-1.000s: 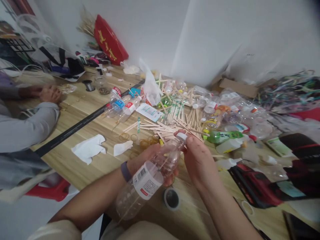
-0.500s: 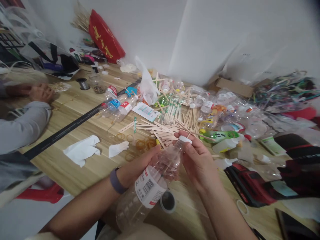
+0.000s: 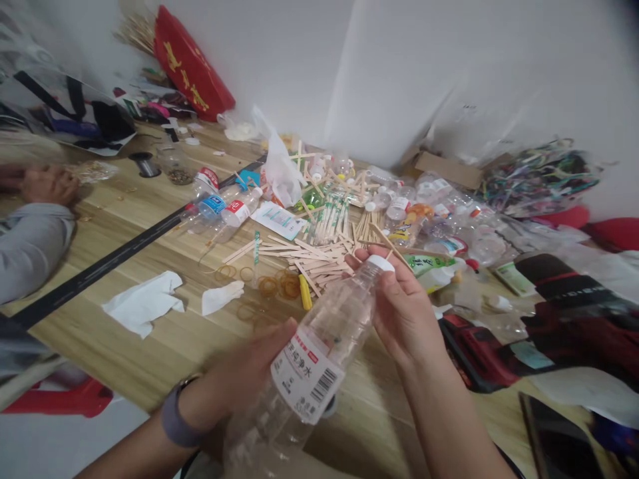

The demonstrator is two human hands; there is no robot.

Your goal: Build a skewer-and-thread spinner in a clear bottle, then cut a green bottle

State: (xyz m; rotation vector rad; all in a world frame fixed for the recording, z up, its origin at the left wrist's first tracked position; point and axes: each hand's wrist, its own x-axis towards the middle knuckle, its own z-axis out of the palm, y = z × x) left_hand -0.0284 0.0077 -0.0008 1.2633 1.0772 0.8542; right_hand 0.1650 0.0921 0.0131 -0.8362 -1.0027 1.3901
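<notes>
I hold an empty clear plastic bottle [image 3: 319,346] with a white and red label, tilted with its white cap [image 3: 380,263] pointing up and right. My right hand [image 3: 399,306] is closed round the neck, fingers at the cap. My left hand [image 3: 244,372], with a purple band on the wrist, cups the bottle's body from the left, its fingers partly hidden behind the bottle. A thin stick seems to lie inside the bottle.
Wooden sticks [image 3: 309,256], rubber bands [image 3: 277,286], a yellow piece [image 3: 304,293], white tissues [image 3: 142,303] and several plastic bottles [image 3: 219,206] litter the wooden table [image 3: 124,226]. Another person's grey sleeve [image 3: 30,243] and hand [image 3: 47,183] are at the left. A red and black tool [image 3: 479,346] lies right.
The bottle has swung up and to the right, its cap higher. My left hand slid down toward the label. The view has shifted right.
</notes>
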